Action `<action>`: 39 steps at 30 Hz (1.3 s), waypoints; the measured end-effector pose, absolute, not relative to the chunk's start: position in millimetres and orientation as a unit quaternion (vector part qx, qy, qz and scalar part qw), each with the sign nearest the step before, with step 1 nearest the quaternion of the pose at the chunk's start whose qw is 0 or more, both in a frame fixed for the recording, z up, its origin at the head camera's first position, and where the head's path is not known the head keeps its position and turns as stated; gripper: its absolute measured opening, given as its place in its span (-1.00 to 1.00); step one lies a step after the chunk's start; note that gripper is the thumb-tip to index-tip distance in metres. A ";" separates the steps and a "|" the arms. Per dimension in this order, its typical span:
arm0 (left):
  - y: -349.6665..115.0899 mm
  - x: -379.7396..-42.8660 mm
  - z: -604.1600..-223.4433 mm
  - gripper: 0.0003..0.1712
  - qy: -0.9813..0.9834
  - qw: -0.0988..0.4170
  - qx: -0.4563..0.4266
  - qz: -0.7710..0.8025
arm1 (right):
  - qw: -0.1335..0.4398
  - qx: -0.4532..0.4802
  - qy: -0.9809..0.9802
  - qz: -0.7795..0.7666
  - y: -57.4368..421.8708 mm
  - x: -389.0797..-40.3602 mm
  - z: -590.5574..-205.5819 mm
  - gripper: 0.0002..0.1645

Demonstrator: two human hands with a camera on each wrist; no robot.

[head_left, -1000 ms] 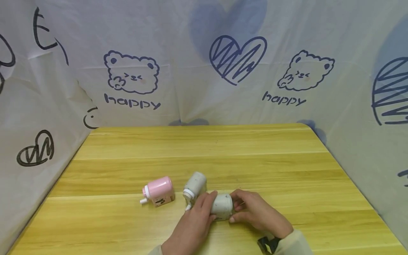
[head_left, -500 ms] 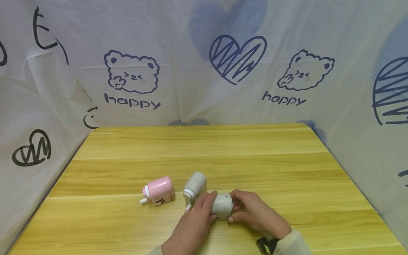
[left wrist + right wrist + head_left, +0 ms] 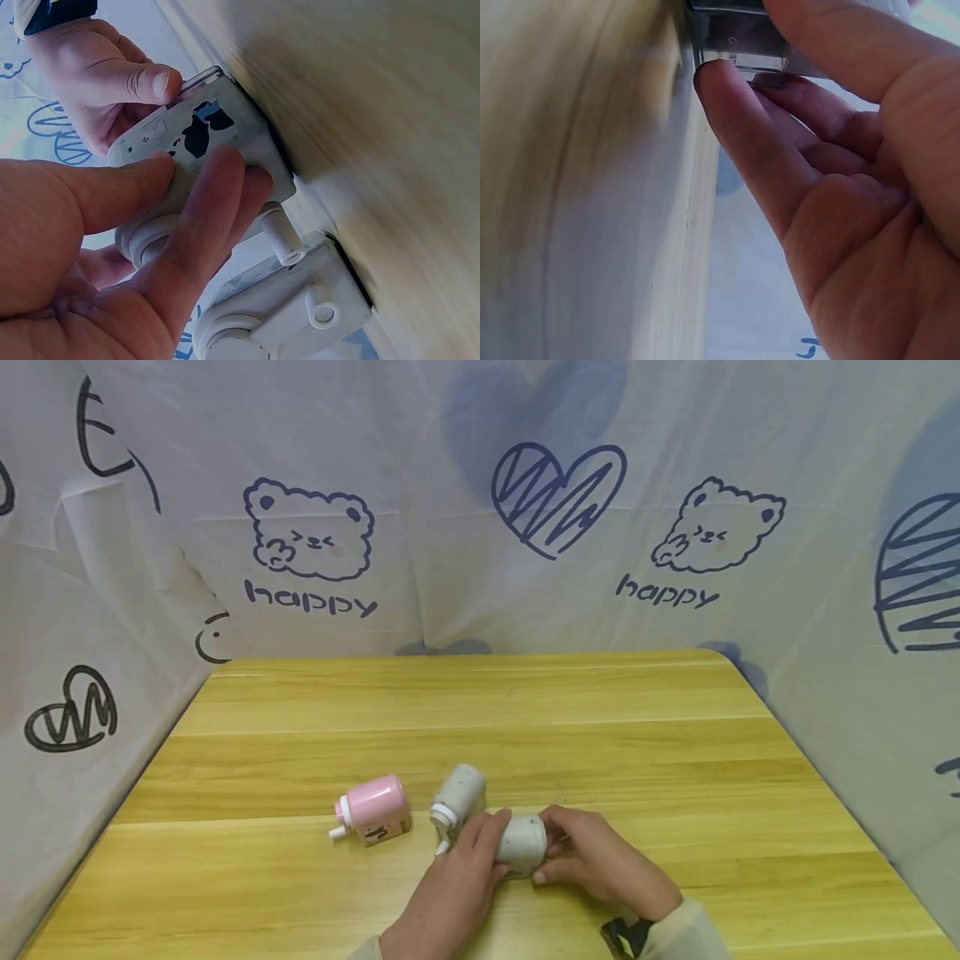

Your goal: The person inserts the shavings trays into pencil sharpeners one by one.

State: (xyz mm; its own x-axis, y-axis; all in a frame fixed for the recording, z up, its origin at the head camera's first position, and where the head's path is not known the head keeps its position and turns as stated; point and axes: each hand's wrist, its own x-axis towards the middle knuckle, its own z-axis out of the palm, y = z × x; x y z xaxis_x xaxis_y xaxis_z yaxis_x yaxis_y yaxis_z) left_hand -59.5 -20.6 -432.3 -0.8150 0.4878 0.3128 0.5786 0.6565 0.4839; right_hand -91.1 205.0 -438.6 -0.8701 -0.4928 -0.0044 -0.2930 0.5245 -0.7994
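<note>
A grey hand-crank pencil sharpener (image 3: 522, 845) with a dark printed picture lies on its side between my hands. My left hand (image 3: 456, 883) grips its crank end, thumb and fingers on either side of the body in the left wrist view. At the opposite end, my right hand (image 3: 603, 862) pinches the sharpener with thumb and fingers. The right wrist view shows a clear shavings drawer (image 3: 742, 45) at that end, partly covered by fingers. A second grey crank sharpener (image 3: 461, 789) lies just beyond my left hand, its crank partly hidden in the head view.
A pink crank sharpener (image 3: 378, 807) lies on its side to the left, its white crank facing left. The wooden table (image 3: 480, 710) carries everything. White cloth with drawn hearts and bears (image 3: 309, 531) hangs along the back and both sides.
My right hand and wrist have shifted very slightly left, the thumb moving a little along the held sharpener. My left hand and the other two sharpeners stay where they were.
</note>
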 end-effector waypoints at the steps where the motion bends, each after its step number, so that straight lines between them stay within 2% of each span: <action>1: -20.6 -59.5 -432.1 -0.37 -0.907 0.078 -0.294 -0.291 | 0.115 -0.226 0.866 -0.431 204.9 -91.0 -438.6 -0.47; 15: -20.8 -59.3 -433.8 -0.36 -0.904 0.094 -0.303 -0.286 | 0.121 -0.216 0.864 -0.439 203.3 -91.8 -438.7 -0.40; 23: -21.4 -59.3 -433.2 -0.36 -0.904 0.086 -0.302 -0.291 | 0.130 -0.213 0.871 -0.423 202.8 -92.4 -439.0 -0.33; 39: -21.4 -58.6 -433.7 -0.36 -0.902 0.093 -0.303 -0.291 | 0.114 -0.236 0.871 -0.416 201.0 -91.9 -438.5 -0.43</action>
